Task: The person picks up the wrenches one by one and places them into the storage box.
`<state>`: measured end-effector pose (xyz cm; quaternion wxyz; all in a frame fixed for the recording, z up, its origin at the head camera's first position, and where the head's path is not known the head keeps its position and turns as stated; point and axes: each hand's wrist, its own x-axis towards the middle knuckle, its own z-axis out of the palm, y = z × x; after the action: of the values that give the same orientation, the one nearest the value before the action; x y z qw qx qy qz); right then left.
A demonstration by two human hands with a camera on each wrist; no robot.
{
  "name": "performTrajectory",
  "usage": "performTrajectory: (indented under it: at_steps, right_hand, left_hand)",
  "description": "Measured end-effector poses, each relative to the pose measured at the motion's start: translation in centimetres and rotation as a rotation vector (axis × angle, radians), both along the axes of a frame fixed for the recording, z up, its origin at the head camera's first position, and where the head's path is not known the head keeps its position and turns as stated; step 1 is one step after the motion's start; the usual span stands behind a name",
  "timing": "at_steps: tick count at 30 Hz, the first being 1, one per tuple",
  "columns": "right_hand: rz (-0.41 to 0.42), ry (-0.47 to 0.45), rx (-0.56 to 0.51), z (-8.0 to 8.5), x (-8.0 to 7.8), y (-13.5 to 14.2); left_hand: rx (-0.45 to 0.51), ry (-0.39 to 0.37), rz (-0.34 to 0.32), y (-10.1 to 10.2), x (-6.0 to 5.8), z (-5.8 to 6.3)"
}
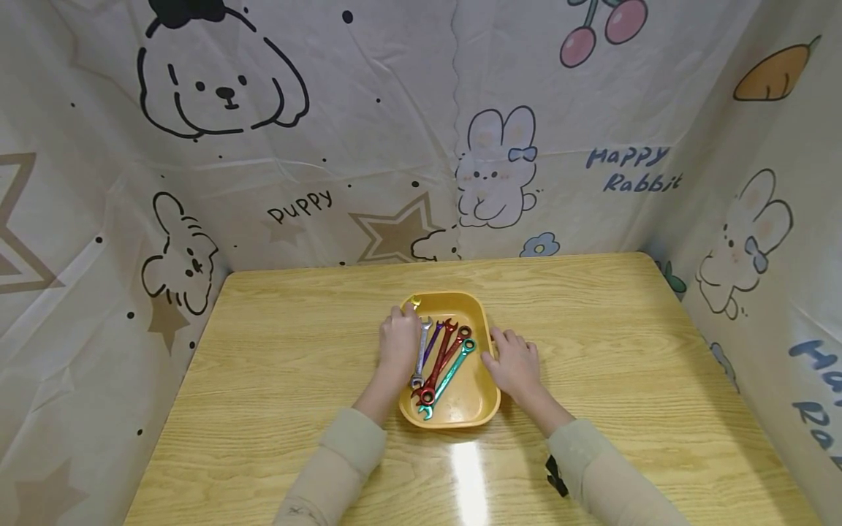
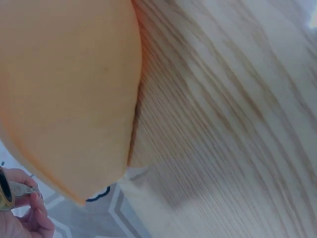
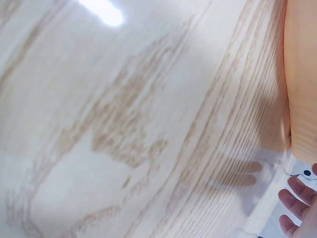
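My left hand (image 1: 399,340) is over the left rim of the yellow plastic tray (image 1: 473,398). Its fingers pinch a gold-coloured combination wrench (image 1: 416,301), whose end shows past the fingertips; the left wrist view catches its ring end (image 2: 6,191) close by. Inside the tray lie a silver wrench (image 1: 422,354), a purple wrench (image 1: 433,343), two red wrenches (image 1: 439,363) that overlap, and a green wrench (image 1: 454,376). At the tray's right side is my right hand (image 1: 515,365), with loosely bent, spread fingers (image 3: 299,191) along the rim and nothing held.
Under the tray is a wood-grain table (image 1: 289,380). A printed cloth (image 1: 381,146) with cartoon animals stands behind the table and along both sides. Something small and black (image 1: 556,476) sits at the right sleeve.
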<state>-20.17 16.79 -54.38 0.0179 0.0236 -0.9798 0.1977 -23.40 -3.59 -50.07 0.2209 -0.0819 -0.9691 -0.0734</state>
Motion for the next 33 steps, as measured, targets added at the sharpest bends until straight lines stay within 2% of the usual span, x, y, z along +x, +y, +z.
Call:
performTrajectory:
  at_steps: [5,11,17,22,31,33]
  right_hand:
    - [0.001,-0.006,-0.003,0.0,0.0,0.0]
    - [0.003,-0.005,0.006,0.1,0.0,0.1]
    - [0.005,-0.010,0.009,0.1,0.0,0.0]
    - [0.003,-0.002,0.002,0.0,0.0,0.0]
    - [0.003,-0.001,0.001,0.1,0.0,0.0]
    - [0.003,0.001,0.001,0.1,0.0,0.0]
  left_hand:
    - [-0.011,-0.048,-0.019,1.0,0.4,0.2]
    - [-0.017,-0.017,-0.040,2.1,0.8,0.1]
    - [-0.001,0.049,-0.050,3.0,0.9,-0.7]
    - [-0.045,0.111,-0.034,3.7,0.8,-1.5]
    - [-0.139,0.100,-0.006,4.7,1.0,-2.7]
    - [-0.134,0.095,-0.006,4.9,1.0,-2.9]
